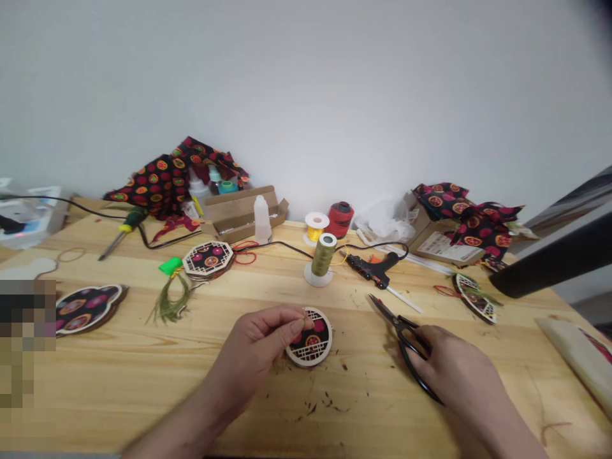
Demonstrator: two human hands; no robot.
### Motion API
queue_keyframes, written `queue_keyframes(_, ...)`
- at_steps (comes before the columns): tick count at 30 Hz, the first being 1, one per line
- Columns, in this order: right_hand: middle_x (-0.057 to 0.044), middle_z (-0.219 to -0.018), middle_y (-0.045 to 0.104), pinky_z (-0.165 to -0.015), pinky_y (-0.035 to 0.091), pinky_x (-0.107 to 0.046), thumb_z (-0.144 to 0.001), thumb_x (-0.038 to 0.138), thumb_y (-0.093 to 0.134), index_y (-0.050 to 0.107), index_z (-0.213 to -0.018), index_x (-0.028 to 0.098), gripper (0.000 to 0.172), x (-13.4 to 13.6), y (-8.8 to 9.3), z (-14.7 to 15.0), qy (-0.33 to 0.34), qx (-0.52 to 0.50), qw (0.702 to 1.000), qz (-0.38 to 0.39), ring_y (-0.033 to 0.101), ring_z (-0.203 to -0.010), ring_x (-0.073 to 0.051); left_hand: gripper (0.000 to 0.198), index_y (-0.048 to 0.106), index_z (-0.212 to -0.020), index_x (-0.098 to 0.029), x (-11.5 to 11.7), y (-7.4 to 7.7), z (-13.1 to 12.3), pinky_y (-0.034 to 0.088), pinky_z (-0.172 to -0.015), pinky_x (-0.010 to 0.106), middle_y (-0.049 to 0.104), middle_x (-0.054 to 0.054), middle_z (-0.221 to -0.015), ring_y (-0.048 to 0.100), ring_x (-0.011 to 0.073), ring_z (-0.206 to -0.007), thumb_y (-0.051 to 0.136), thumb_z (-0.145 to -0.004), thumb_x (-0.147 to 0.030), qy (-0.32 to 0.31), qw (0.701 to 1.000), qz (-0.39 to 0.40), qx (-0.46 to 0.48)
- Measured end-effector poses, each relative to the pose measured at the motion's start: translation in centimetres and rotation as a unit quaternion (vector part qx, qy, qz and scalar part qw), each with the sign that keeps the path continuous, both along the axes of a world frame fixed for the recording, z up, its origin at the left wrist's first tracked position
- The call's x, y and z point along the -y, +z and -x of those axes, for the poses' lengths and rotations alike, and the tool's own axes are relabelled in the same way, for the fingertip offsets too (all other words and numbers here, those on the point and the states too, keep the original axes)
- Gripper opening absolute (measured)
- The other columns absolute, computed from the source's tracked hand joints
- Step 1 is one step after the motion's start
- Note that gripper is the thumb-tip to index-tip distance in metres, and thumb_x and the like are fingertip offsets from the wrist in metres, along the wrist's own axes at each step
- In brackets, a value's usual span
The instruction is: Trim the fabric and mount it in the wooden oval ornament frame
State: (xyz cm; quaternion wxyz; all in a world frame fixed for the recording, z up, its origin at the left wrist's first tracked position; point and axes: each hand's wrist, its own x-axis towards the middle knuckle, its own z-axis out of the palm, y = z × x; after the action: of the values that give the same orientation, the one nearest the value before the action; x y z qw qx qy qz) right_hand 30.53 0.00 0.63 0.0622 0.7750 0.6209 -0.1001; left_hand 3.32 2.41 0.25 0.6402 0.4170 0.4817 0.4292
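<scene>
My left hand (261, 347) pinches the upper left edge of a small round wooden lattice ornament (312, 341) with black, red-dotted fabric inside, and tilts it up off the wooden table (143, 382). My right hand (459, 370) rests on the table to the right, fingers through the handles of black scissors (396, 325). The scissor blades point up and left and lie slightly apart. Small thread and fabric scraps (325, 401) lie scattered below the ornament.
An olive thread spool (322, 258), yellow spool (315, 227), red spool (340, 218), black glue gun (375, 268), white bottle (261, 220), cardboard boxes, patterned fabric piles (172, 172), other finished ornaments (208, 258) and a screwdriver (122, 233) stand behind. A dark bar (554, 261) juts in at right.
</scene>
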Motion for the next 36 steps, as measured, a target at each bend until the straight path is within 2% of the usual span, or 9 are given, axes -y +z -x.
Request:
queue_keyframes(4,-0.013,-0.088,0.071,-0.063,0.041,-0.034,-0.084,0.041,0.043,0.062,-0.088,0.020,0.028,0.1,-0.3,-1.6,-0.008,0.006,0.999,0.042,0.067,-0.081,-0.031,0.010,0.078,-0.072,-0.021,0.0,0.1,-0.1,0.044,-0.055,0.016,0.073,0.001,-0.081,0.058,0.0111,-0.066,0.072,-0.073,-0.029,0.007,1.000,0.000,-0.012)
queue_keyframes(9,-0.011,-0.093,0.069,-0.065,0.044,-0.034,-0.082,0.034,0.045,0.062,-0.094,0.020,0.026,0.3,-0.5,-2.9,0.009,-0.036,0.999,0.029,0.066,-0.080,-0.027,0.010,0.078,-0.075,-0.021,0.0,-0.1,0.0,0.048,-0.062,0.019,0.073,0.001,-0.081,0.061,0.0142,-0.072,0.071,-0.074,-0.028,0.005,1.000,-0.012,-0.025)
queue_keyframes(13,-0.012,-0.086,0.068,-0.067,0.044,-0.037,-0.081,0.036,0.044,0.067,-0.089,0.019,0.029,0.3,0.2,-2.1,-0.008,-0.049,0.995,-0.089,0.064,-0.078,-0.029,0.010,0.078,-0.074,-0.022,0.1,-0.3,0.1,0.049,-0.070,0.021,0.075,0.002,-0.088,0.064,0.0167,-0.081,0.069,-0.076,-0.027,0.001,0.998,-0.046,-0.031)
queue_keyframes(15,-0.011,-0.086,0.067,-0.071,0.045,-0.036,-0.082,0.037,0.046,0.068,-0.083,0.019,0.029,0.2,0.9,-0.7,0.030,-0.156,0.969,-0.188,0.063,-0.079,-0.026,0.011,0.078,-0.072,-0.022,0.2,-0.1,0.0,0.049,-0.073,0.022,0.075,0.001,-0.087,0.064,0.0176,-0.083,0.069,-0.077,-0.026,-0.002,0.998,-0.057,-0.033)
queue_keyframes(17,-0.008,-0.081,0.066,-0.070,0.045,-0.031,-0.084,0.039,0.048,0.068,-0.077,0.020,0.028,-0.2,1.7,1.5,0.080,-0.305,0.923,-0.218,0.060,-0.076,-0.021,0.011,0.078,-0.072,-0.023,0.3,0.1,-0.2,0.050,-0.075,0.024,0.075,0.002,-0.087,0.065,0.0184,-0.083,0.069,-0.076,-0.026,-0.007,0.997,-0.061,-0.041)
queue_keyframes(22,0.001,-0.060,0.058,-0.057,0.039,-0.025,-0.077,0.035,0.060,0.065,-0.065,0.017,0.022,-3.7,3.6,7.2,0.095,-0.525,0.843,-0.064,0.048,-0.058,-0.013,0.010,0.078,-0.075,-0.023,0.1,0.7,-0.6,0.049,-0.077,0.026,0.076,0.002,-0.087,0.065,0.0195,-0.084,0.068,-0.077,-0.026,-0.021,0.995,-0.072,-0.065)
queue_keyframes(28,0.001,-0.065,0.059,-0.060,0.039,-0.025,-0.081,0.034,0.055,0.068,-0.074,0.015,0.024,-7.6,3.2,10.3,0.086,-0.608,0.783,-0.101,0.048,-0.060,-0.011,0.012,0.077,-0.073,-0.021,-0.5,1.3,-0.8,0.047,-0.075,0.024,0.073,0.002,-0.085,0.061,0.0181,-0.083,0.067,-0.079,-0.025,-0.017,0.995,-0.085,-0.053)
queue_keyframes(32,-0.001,-0.070,0.063,-0.065,0.042,-0.027,-0.081,0.035,0.057,0.069,-0.078,0.014,0.024,-7.5,1.9,10.5,0.064,-0.626,0.768,-0.120,0.053,-0.066,-0.013,0.014,0.076,-0.077,-0.019,-0.8,1.1,-1.0,0.044,-0.064,0.023,0.070,0.003,-0.081,0.056,0.0148,-0.071,0.070,-0.077,-0.031,-0.009,1.000,-0.024,-0.004)
queue_keyframes(36,-0.003,-0.076,0.068,-0.071,0.044,-0.029,-0.077,0.037,0.062,0.070,-0.080,0.014,0.024,-7.3,1.3,10.0,0.062,-0.640,0.759,-0.104,0.058,-0.072,-0.015,0.016,0.076,-0.079,-0.018,-1.1,0.8,-1.2,0.031,-0.048,0.018,0.065,0.000,-0.067,0.039,0.0065,-0.051,0.071,-0.077,-0.033,0.002,1.000,-0.010,0.007)
